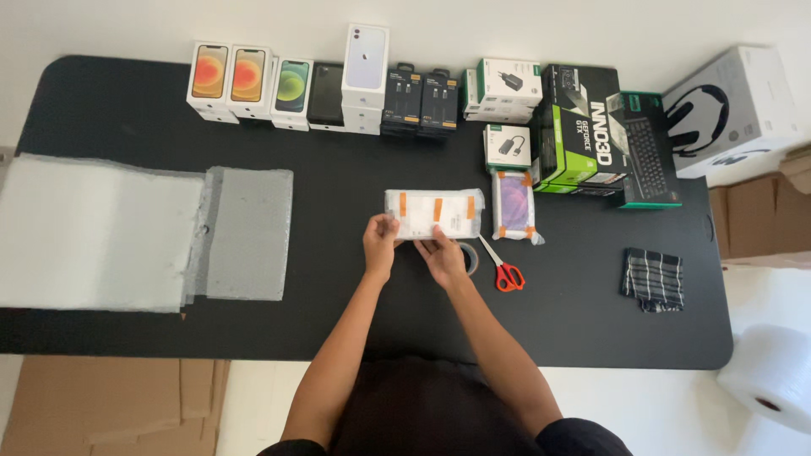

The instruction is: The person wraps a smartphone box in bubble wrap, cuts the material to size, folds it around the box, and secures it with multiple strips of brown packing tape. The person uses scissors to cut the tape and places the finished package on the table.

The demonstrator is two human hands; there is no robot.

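Observation:
A box wrapped in bubble wrap and held with orange tape strips (435, 213) lies at the middle of the black table (338, 321). My left hand (380, 245) grips its near left corner. My right hand (443, 256) presses on its near edge, fingers flat. Under my right hand sits a roll of tape (467, 257), partly hidden. Red-handled scissors (504, 270) lie just right of that hand. A second wrapped and taped box (514, 206) lies to the right of the first one.
Sheets of bubble wrap (127, 232) cover the table's left end. Several phone boxes (291, 86) and accessory boxes line the far edge, with a green-black hardware box (583, 127), keyboard box (649, 152) and headphone box (731, 105) at right. A striped cloth (653, 279) lies near right; a bubble-wrap roll (773, 376) on the floor.

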